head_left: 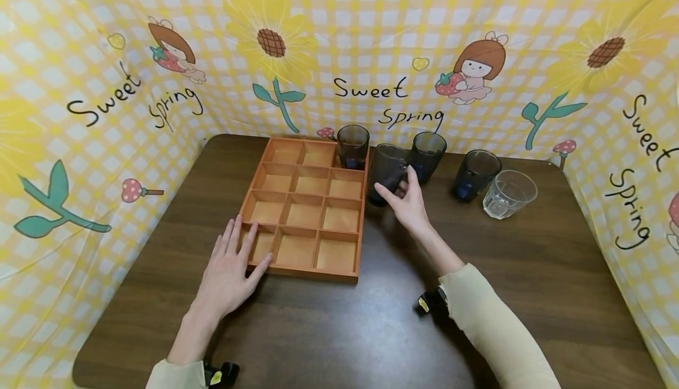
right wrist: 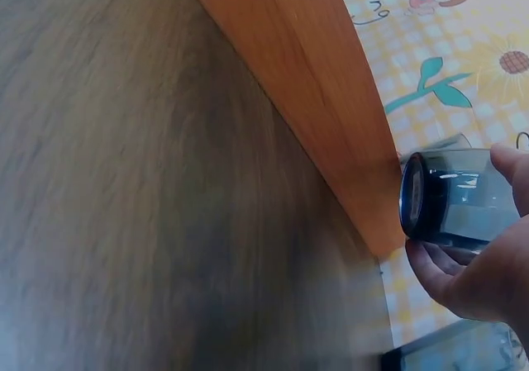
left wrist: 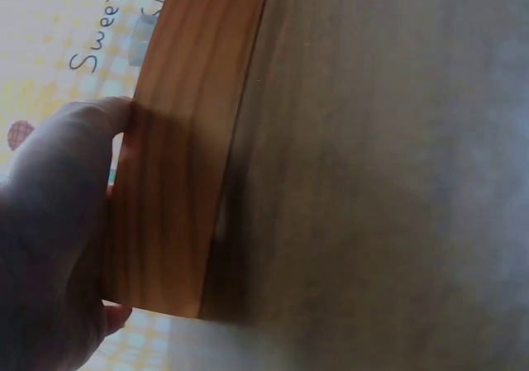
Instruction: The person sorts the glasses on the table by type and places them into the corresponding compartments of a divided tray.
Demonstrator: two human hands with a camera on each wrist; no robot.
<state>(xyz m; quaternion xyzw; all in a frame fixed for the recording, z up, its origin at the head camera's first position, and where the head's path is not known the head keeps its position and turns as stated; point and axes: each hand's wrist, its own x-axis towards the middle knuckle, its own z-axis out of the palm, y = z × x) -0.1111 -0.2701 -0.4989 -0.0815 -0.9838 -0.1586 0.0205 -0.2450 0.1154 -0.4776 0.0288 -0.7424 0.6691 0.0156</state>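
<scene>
Just beside tray edge (head_left: 362, 230), right hand (head_left: 410, 204) grips glass (head_left: 388, 168).

A dark brown wood-grain table (head_left: 541, 294) carries an orange-brown wooden compartment tray (head_left: 313, 272) by its far edge, left of centre. Near that edge stands a blackish-blue glass tumbler (head_left: 428, 154); toward the far right corner, a second dark tumbler (head_left: 475, 174) stands beside a clear glass tumbler (head_left: 509, 196).

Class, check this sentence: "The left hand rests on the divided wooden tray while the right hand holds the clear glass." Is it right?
Not quite: the glass is wrong. The head view shows the right hand holding a dark glass; the clear glass stands on the table, farther right. The left hand does rest on the divided wooden tray.
</scene>
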